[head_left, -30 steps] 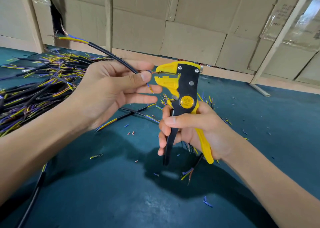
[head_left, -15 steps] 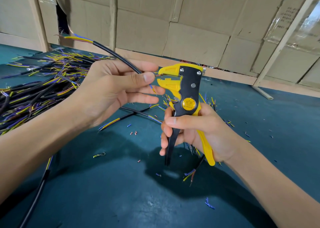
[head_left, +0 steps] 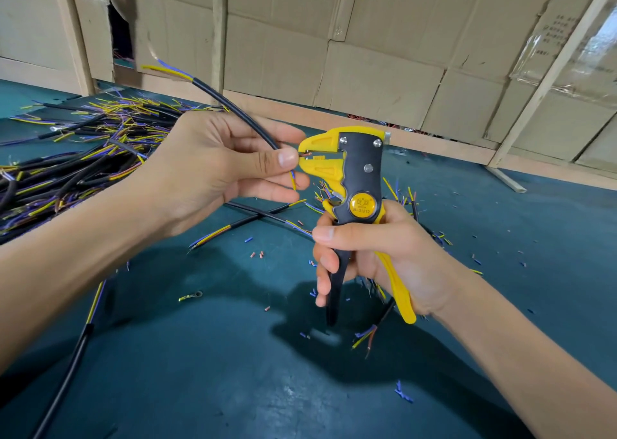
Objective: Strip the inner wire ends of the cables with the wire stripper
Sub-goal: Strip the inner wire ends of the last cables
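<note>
Pinching a black cable (head_left: 233, 108) between thumb and fingers (head_left: 263, 138), the left hand (head_left: 213, 168) feeds a wire end into the stripper (head_left: 354, 178), which the right hand (head_left: 377, 255) grips, fingers wrapped round its handles, above the tabletop (head_left: 200, 372).

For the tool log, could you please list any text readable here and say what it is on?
"B-01212": round yellow badge on the wire stripper.
Two characters above that number: too blurred to read.
Printed lines on the cardboard wall, upper right: too small to read.
</note>
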Action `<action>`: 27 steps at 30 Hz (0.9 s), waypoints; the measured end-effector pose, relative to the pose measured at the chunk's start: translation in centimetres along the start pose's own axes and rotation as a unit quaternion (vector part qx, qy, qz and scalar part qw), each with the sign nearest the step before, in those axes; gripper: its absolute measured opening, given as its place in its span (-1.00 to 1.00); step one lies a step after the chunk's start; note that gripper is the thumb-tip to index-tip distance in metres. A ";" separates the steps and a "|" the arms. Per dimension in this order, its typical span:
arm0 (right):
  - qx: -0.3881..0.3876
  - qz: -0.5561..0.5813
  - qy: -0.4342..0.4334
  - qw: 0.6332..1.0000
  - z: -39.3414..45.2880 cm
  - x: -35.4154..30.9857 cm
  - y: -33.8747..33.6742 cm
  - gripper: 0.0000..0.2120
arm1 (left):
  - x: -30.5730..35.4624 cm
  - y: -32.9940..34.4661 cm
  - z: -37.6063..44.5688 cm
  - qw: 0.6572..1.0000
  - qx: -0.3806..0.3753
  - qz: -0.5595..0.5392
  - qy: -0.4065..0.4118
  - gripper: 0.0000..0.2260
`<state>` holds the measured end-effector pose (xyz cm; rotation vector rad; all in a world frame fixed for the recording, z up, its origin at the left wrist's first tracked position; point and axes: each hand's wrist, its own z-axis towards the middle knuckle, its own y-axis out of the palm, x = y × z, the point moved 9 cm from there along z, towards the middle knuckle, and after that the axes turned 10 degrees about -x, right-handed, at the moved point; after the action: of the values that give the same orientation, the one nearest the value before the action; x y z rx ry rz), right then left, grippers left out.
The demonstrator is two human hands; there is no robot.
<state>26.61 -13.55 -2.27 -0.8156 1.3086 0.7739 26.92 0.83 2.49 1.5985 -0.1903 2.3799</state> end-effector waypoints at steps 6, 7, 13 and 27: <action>-0.005 0.007 0.003 1.000 0.0 0.0 0.2 -0.83 | 0.6 -0.3 -0.2 0.999 0.017 0.019 0.020 -0.72; -0.006 0.006 0.002 1.000 0.0 0.0 0.3 -0.84 | 0.7 -0.3 -0.2 0.999 0.019 0.021 0.024 -0.72; -0.012 0.015 0.003 1.000 0.0 0.1 0.4 -0.85 | 1.1 -0.4 -0.2 0.999 0.030 0.022 0.033 -0.70; 0.002 0.025 0.002 1.000 0.2 0.4 0.2 -0.83 | 1.1 -0.4 -0.3 0.998 0.055 0.026 0.023 -0.73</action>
<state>26.56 -13.22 -2.64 -0.7839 1.3376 0.8096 26.37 1.50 3.41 1.6022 -0.0933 2.5053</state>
